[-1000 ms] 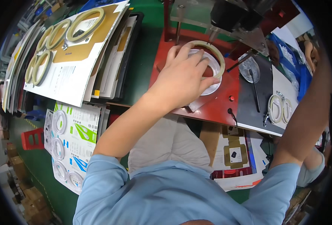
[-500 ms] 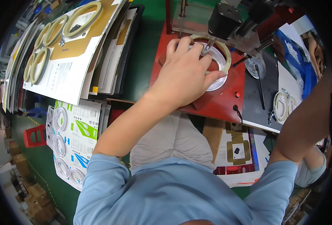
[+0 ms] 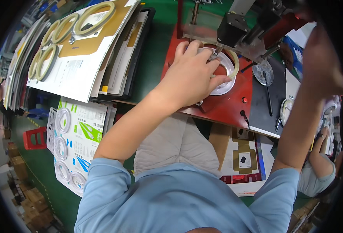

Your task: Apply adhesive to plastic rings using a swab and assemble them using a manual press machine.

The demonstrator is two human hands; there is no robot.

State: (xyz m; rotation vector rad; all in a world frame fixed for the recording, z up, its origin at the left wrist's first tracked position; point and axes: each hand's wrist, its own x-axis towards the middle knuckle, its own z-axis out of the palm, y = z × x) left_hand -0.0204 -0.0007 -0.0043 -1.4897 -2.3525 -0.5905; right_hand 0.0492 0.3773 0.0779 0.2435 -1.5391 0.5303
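Observation:
My left hand point(image 3: 192, 72) lies over a cream ring-shaped coil point(image 3: 235, 64) set around a white round holder point(image 3: 230, 82) on the red base plate point(image 3: 225, 110) of a press. Its fingers curl over the coil and its thumb stretches to the holder's right side. A small grey piece point(image 3: 215, 54) shows by the fingertips, under the press head point(image 3: 232, 27). My right hand point(image 3: 324, 62) is raised at the far right beside the press, smeared by motion and partly cut off by the dark rim. Its fingers cannot be made out.
On the left leans a stack of printed cards point(image 3: 78, 73) with cream coils on the front one. Lower down hangs a white-green printed sheet point(image 3: 78, 128) with clear round blisters. At right are a clear round dish point(image 3: 262, 72), a black rod point(image 3: 270, 97) and another coil point(image 3: 285, 110).
My right arm has swung upward, its hand now higher at the right edge. My left hand keeps its place on the coil. The whole view has shifted slightly.

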